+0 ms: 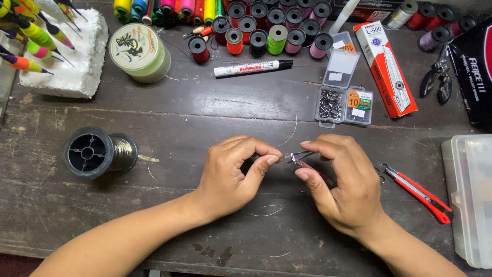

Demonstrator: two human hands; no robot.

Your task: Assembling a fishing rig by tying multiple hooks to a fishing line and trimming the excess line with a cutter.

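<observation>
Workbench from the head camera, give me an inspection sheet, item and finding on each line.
Surface: dark worn wooden table.
Job's things: thin line; small metal tool.
Clutter: black spool, thread spools, marker, red utility knife, hook box, floats in foam block.
Grippers: left hand pinches the line; right hand holds the tool.
Cables: nothing seen.
Surroundings: clear plastic case at right edge.
</observation>
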